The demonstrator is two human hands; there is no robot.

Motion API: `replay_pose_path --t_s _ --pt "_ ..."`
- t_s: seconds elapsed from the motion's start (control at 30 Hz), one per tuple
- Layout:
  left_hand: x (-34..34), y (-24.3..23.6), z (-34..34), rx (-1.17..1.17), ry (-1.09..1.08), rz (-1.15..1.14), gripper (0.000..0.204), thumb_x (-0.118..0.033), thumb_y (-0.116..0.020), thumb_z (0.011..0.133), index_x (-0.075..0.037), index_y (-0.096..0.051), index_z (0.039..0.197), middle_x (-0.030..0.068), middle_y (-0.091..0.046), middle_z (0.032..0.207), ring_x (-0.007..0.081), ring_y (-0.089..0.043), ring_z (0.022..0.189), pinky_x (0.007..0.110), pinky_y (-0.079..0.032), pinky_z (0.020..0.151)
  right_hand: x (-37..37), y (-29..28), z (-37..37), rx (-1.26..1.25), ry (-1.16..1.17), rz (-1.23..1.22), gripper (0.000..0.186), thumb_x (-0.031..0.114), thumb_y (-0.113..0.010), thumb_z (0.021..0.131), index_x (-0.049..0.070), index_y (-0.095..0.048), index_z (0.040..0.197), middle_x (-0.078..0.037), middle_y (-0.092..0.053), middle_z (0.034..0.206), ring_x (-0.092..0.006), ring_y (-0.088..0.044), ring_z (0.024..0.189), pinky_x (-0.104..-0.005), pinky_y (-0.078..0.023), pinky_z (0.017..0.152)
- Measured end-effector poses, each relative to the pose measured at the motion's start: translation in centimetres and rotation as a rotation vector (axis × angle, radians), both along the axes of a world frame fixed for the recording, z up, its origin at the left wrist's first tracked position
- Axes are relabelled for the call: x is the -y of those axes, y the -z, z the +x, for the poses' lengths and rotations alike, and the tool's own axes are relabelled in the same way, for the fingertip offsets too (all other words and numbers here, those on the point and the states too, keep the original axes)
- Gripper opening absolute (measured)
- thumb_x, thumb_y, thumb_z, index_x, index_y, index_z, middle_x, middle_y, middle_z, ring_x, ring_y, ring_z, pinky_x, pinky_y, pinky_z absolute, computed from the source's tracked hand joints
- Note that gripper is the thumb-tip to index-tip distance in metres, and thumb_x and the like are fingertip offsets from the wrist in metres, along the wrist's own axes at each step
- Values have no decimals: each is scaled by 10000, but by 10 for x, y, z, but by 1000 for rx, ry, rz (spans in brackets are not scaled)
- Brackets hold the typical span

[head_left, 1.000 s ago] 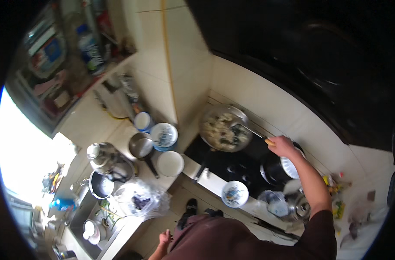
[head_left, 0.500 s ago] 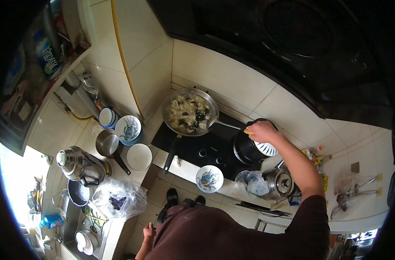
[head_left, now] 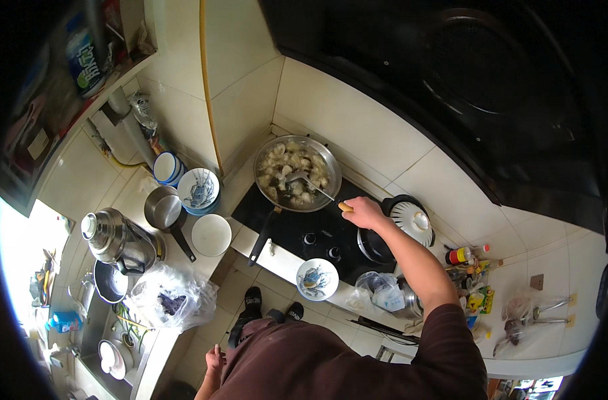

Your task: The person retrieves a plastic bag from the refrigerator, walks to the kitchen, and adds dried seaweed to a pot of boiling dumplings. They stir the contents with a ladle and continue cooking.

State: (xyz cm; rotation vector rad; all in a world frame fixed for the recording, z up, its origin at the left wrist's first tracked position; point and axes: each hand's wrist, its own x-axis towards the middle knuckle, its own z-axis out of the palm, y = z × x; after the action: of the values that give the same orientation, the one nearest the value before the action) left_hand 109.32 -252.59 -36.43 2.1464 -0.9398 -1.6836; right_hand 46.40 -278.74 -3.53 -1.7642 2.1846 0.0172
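Observation:
My right hand (head_left: 360,212) grips a wooden-handled metal ladle (head_left: 307,183), whose head is down in a steel wok (head_left: 274,153) of pale dumpling-like pieces and dark greens in liquid. The wok stands on a black glass cooktop (head_left: 257,223). Beside my right arm is a black pot with a white ribbed piece (head_left: 410,220) on it. My left hand (head_left: 215,359) hangs low at my side with loosely bent fingers and nothing visible in them. A patterned bowl (head_left: 317,280) sits at the cooktop's front edge.
Stacked bowls (head_left: 198,187), a saucepan (head_left: 164,210), a white plate (head_left: 210,235), a steel thermos (head_left: 110,237) and a plastic bag (head_left: 174,297) crowd the left counter by the sink (head_left: 127,380). A kettle (head_left: 410,293) and bottles (head_left: 464,255) are at the right. A dark hood (head_left: 437,73) overhangs the cooktop.
My right hand has moved left toward the wok, and the ladle's head has shifted from the right side toward the middle of the food. My left hand stays low.

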Motion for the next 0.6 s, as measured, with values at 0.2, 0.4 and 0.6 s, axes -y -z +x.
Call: replay_pose_path --t_s 0.2,0.4,0.6 --pt "-10 -13 2 -9 -52 27 457 -409 -539 984 44 -598 982 146 -650 753 213 -575 490 342 -460 429 42 16 8 238 117 66 240 295 -634 844 58 -649 806 -89 -615 549 -214 -619 457 -370 -496 485" --pt "-17 -7 1 16 -4 31 457 -415 -541 982 38 -603 974 141 -647 741 211 -576 493 340 -460 434 52 18 7 297 156 17 245 298 -632 844 58 -636 791 -87 -618 553 -205 -619 458 -361 -495 487" --pt "-5 1 -3 25 34 -2 461 -420 -539 983 33 -623 968 141 -654 741 199 -576 505 339 -475 442 5 -50 -18 -65 -37 -93 269 353 -659 807 137 -691 963 -132 -701 877 -348 -671 860 -448 -532 753"
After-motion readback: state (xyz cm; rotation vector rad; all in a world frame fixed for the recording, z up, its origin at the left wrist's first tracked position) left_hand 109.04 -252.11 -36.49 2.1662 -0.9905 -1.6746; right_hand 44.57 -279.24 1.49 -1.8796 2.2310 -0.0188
